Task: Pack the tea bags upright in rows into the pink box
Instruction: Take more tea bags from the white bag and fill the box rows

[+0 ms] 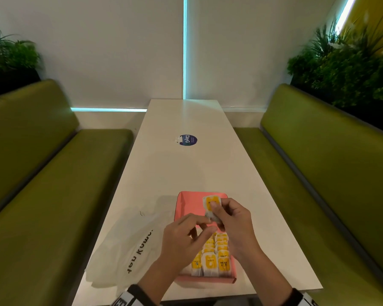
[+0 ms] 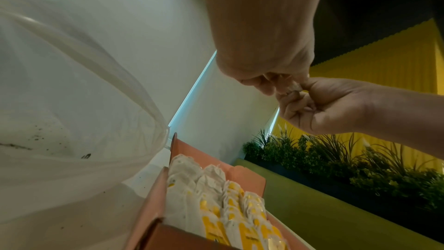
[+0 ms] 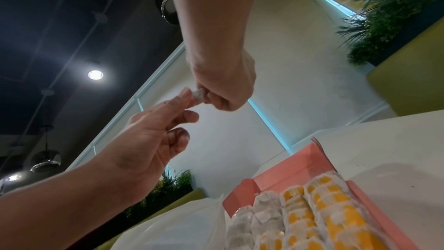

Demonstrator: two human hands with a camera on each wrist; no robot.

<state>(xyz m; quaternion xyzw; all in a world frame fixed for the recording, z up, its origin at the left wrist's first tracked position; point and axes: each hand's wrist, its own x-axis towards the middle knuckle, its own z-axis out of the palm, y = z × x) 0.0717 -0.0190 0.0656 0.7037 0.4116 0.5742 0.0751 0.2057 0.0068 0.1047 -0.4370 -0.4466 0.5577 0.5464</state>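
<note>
Both forearms reach over the white table, meeting above the pink box, whose near half holds upright rows of tea bags. Right hand pinches one tea bag aloft. Left hand, fingers curled, pinches its lower end.

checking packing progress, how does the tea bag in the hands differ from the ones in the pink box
The held tea bag is up in the air, pinched by the right hand and touched by the left hand; the packed tea bags stand upright in rows inside the pink box. Both have yellow labels.
</note>
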